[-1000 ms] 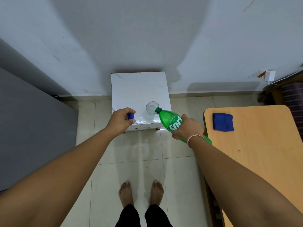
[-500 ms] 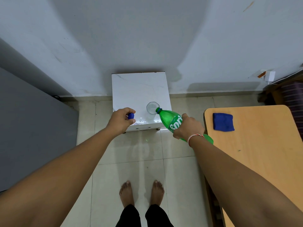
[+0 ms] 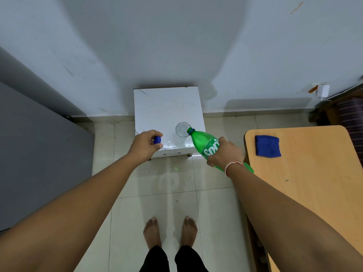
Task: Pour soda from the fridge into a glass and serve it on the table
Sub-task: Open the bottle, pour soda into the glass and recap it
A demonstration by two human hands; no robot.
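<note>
Soda bottle (image 3: 204, 144), gripped by right hand (image 3: 225, 152), tilts mouth onto glass (image 3: 182, 129) rim near stand (image 3: 167, 107) front-right corner; left hand (image 3: 146, 145) pinches cap (image 3: 157, 139), kept clear for pouring.

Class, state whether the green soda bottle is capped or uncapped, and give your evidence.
Uncapped. The green soda bottle, gripped by the right hand, shows a bare neck tilted toward the glass; the left hand holds the blue cap.

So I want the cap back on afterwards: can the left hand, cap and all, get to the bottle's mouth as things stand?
Probably yes. The left hand holds the blue cap beside the glass, with only bare stool top between it and the bottle mouth.
</note>
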